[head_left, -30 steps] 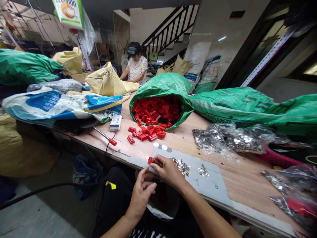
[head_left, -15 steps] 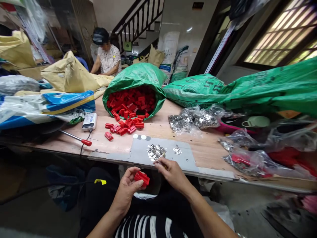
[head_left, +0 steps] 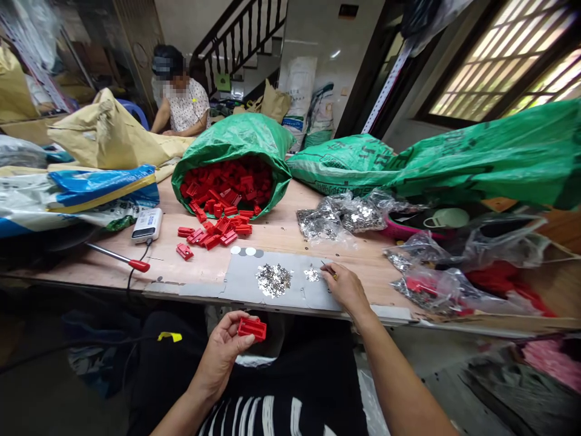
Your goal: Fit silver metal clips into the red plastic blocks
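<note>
My left hand (head_left: 222,348) is closed around a hollow red plastic part (head_left: 252,329), held above my lap just off the table's front edge, its open side showing. Over the grey mat (head_left: 240,281), my right hand (head_left: 347,289) pinches a thin dark tool with a yellow bit (head_left: 330,271); its exact kind is hard to make out. The tool's tip is beside a small cluster of shiny metal pieces (head_left: 312,274). Left of that lies a larger pile of the same flat metal pieces (head_left: 273,280).
A green sack (head_left: 240,133) lies open, spilling red plastic parts (head_left: 213,233) onto the table. A red-handled lever (head_left: 138,265) and a white device (head_left: 147,225) are to the left. Bags of metal pieces (head_left: 322,221) lie right. A co-worker (head_left: 184,109) sits behind.
My right hand has moved right and forward, from near the larger pile's front to the small cluster. The red part in my left hand has turned, showing its hollow side. The view has shifted slightly right.
</note>
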A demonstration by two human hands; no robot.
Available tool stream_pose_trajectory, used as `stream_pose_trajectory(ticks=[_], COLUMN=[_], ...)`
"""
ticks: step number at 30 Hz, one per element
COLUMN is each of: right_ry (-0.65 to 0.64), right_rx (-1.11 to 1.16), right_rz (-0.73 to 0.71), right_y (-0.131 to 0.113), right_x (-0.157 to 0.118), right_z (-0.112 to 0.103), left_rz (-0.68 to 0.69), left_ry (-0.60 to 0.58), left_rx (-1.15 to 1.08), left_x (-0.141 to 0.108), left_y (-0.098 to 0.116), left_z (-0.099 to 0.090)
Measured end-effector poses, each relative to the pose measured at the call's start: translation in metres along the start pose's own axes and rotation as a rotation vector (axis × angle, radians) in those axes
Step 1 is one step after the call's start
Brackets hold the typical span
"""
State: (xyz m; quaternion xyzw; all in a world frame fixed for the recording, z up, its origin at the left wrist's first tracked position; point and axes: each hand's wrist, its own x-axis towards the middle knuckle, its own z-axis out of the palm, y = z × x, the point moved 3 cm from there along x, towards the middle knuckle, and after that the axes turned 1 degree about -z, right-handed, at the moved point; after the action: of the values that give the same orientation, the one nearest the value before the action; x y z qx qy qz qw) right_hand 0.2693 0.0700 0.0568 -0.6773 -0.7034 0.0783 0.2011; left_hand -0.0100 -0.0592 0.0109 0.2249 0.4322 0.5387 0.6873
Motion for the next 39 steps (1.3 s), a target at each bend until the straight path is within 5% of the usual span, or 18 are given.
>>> stream_pose_trajectory(ticks=[17,30,35,39], right_ry=[-0.088,0.054,-0.076,-0.147], right_rx=[-0.001,0.136,0.59,0.641], right_rz=[-0.073,-0.085,-0.207,-0.313], right_y=[-0.007,-0.002,-0.046,-0.096], right_x=[0.037,0.025,-0.007,-0.042], right_z=[0.011,0.003,0.001,-0.003], left_rz=[0.1,0.305,0.517,0.689], left_ry=[0.058,0.077,0.133,0.159], left_rx=[0.143,0.304,0.544,0.765], left_x=[0.004,0.001,0.003,0.002], left_y=[0.002,0.017,0.025,0.033], left_z=[-0.002,0.004,0.006,0.011])
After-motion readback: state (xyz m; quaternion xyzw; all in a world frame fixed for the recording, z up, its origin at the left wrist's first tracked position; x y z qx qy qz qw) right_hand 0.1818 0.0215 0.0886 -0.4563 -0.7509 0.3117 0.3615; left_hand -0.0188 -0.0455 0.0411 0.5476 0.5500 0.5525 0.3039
